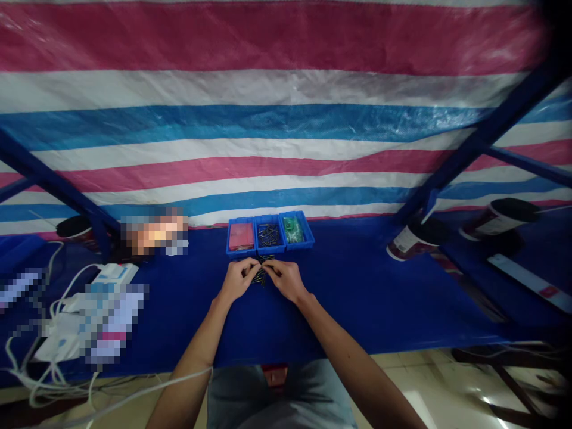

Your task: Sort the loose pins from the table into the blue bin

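Note:
My left hand [239, 280] and my right hand [285, 279] meet over the blue table, fingertips almost touching. Thumb and forefinger of each hand are pinched together, and whatever lies between them is too small to make out. Under and around the fingertips is a small pile of thin dark pieces [260, 276] that look like screws, partly covered by the hands. Just beyond stand three joined blue bins: the left bin [229, 244] holds flat red-pink pieces, the middle bin [269, 250] similar dark screw-like pieces, the right bin [308, 238] green pieces in clear plastic.
White power strips and cables [67, 333] lie on the left; one cable crosses near my left forearm. Dark-topped tubs [404, 243] stand at the right between blue frame posts. A striped tarp [286, 131] hangs behind the blue table [357, 298].

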`<state>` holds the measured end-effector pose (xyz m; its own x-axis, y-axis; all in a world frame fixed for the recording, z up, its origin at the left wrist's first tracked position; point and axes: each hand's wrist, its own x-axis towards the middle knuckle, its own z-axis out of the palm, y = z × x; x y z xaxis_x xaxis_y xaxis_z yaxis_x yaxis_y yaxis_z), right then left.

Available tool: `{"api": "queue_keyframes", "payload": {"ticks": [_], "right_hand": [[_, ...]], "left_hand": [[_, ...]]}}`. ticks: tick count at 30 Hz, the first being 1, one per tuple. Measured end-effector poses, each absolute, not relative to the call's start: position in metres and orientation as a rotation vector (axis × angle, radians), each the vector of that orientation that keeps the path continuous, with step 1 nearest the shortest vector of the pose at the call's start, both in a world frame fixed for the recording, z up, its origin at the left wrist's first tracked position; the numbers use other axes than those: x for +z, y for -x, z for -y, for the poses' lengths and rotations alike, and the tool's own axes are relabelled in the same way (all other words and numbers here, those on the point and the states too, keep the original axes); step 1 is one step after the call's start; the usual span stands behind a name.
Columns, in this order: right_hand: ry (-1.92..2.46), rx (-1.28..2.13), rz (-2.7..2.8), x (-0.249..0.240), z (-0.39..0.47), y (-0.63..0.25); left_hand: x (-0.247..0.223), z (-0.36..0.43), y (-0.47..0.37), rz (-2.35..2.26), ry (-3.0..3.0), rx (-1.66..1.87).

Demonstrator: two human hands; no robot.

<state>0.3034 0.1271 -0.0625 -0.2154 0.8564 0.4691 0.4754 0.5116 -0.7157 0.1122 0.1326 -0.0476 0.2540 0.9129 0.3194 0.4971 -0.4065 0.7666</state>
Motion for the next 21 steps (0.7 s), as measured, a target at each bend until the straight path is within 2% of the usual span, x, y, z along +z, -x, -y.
{"api": "queue_keyframes", "payload": {"ticks": [21], "right_hand": [[1.256, 0.478, 1.992, -0.0577, -0.1279, -0.305]], "left_hand": [[-0.0509, -0.1344, -0.1127, -1.303, -1.993, 1.071]]}}
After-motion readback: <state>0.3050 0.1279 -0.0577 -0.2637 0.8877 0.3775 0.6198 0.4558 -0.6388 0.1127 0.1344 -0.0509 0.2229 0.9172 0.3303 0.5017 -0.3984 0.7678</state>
